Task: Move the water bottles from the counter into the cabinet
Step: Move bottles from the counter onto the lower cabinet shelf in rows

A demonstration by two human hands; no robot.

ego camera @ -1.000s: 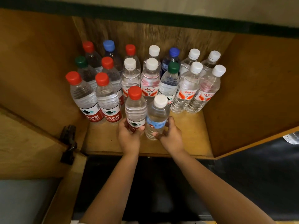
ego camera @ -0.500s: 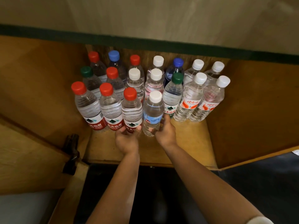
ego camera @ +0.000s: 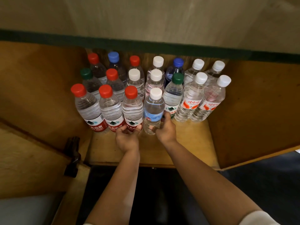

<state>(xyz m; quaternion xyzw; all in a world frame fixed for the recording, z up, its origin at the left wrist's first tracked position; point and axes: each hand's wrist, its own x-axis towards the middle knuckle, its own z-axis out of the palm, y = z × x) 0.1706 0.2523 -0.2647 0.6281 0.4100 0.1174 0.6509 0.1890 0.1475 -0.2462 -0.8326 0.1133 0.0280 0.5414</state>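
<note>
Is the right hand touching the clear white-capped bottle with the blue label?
Touching. The head view shows the right hand wrapped around the lower body of the blue-labelled bottle, its fingers lying directly on the plastic.

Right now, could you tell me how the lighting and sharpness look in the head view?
Head view: dim, warm light; the front bottles such as the blue-label bottle read sharply, back-row caps sit in shadow under the cabinet's top edge; wide-angle bending curves the shelf sides; both hands, left hand and right hand, look slightly soft.
</note>
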